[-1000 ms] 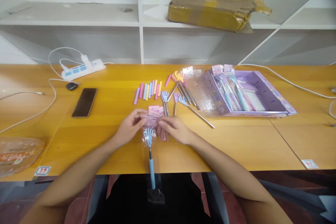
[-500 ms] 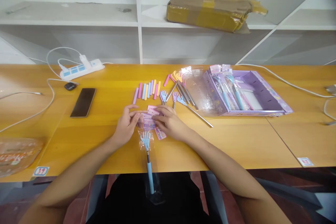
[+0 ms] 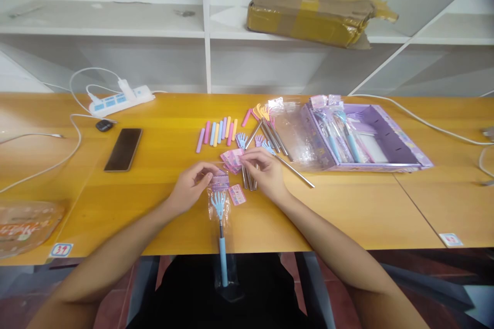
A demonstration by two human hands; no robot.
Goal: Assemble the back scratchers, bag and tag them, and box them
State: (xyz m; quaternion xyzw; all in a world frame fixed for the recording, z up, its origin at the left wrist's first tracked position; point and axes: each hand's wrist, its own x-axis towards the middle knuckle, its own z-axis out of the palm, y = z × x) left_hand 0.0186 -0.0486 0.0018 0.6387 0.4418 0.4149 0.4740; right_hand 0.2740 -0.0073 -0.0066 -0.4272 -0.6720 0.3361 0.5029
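The bagged blue scratcher [image 3: 223, 249] lies before the person, partly on the surface [image 3: 165, 133] and partly past its near edge; its long axis runs nearly straight away from the body, claw head pointing away and handle end toward the person. The left hand [image 3: 192, 187] has its thumb and index finger drawn close together, its grip on a purple card [image 3: 221, 182] at the bag's upper end. The right hand [image 3: 264, 168] has thumb and index finger almost meeting at the edge of a pink card pile [image 3: 231, 159]; whether its grip has hold of one cannot be told. Counted: one loose pink card [image 3: 236, 195] just beside the bag; nine coloured sleeves [image 3: 220, 132] side by side, plus one pink sleeve [image 3: 246, 118] apart; one purple tray [image 3: 403, 136] containing bagged scratchers; one phone [image 3: 123, 150]; one power strip [image 3: 121, 103]. Unbagged scratchers [image 3: 270, 136] overlap, preventing an exact count.
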